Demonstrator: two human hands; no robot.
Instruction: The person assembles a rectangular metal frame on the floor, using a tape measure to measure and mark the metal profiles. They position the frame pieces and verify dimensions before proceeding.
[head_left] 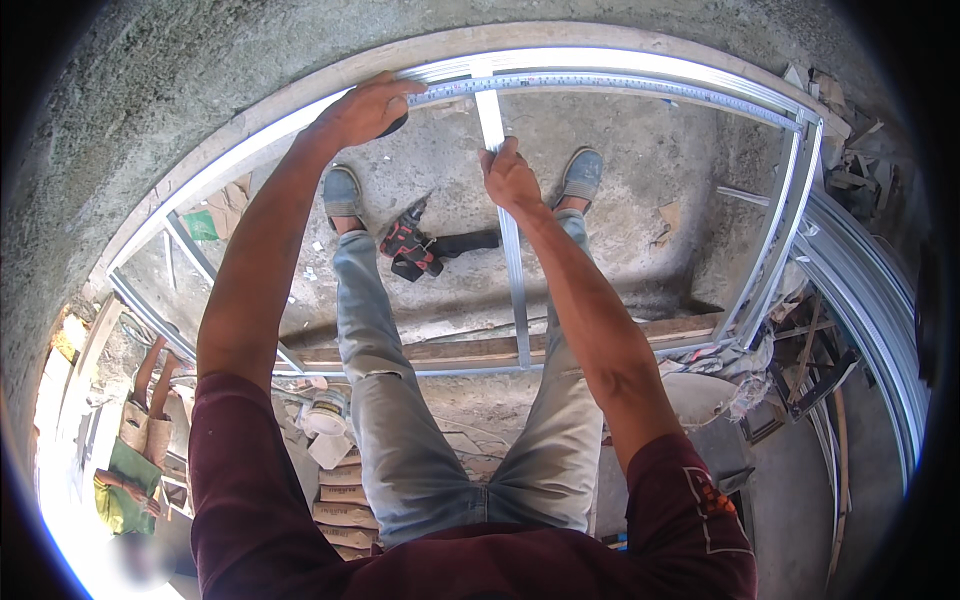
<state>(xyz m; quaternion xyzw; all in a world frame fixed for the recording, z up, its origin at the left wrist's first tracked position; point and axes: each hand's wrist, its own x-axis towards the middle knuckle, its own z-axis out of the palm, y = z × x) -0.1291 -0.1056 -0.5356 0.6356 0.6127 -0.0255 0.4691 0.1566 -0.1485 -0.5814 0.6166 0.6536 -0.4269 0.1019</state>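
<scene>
A frame of shiny metal channels lies in front of me, with a metal crosspiece (511, 265) running from its far rail (620, 62) to the near side. At the far rail, my left hand (362, 110) is closed around a tape measure, whose dark case (395, 126) shows only in part under the fingers. The tape's pale blade (620, 85) stretches along the rail to the frame's right corner. My right hand (511, 178) grips the crosspiece a little below that rail.
Between my feet on the concrete lies a red and black cordless drill (408, 243). Long metal channels (865, 290) are piled at the right. A wooden plank (430, 352) runs along the near side. Another person (130, 490) is at the lower left. Stacked brown packages (345, 508) sit behind my leg.
</scene>
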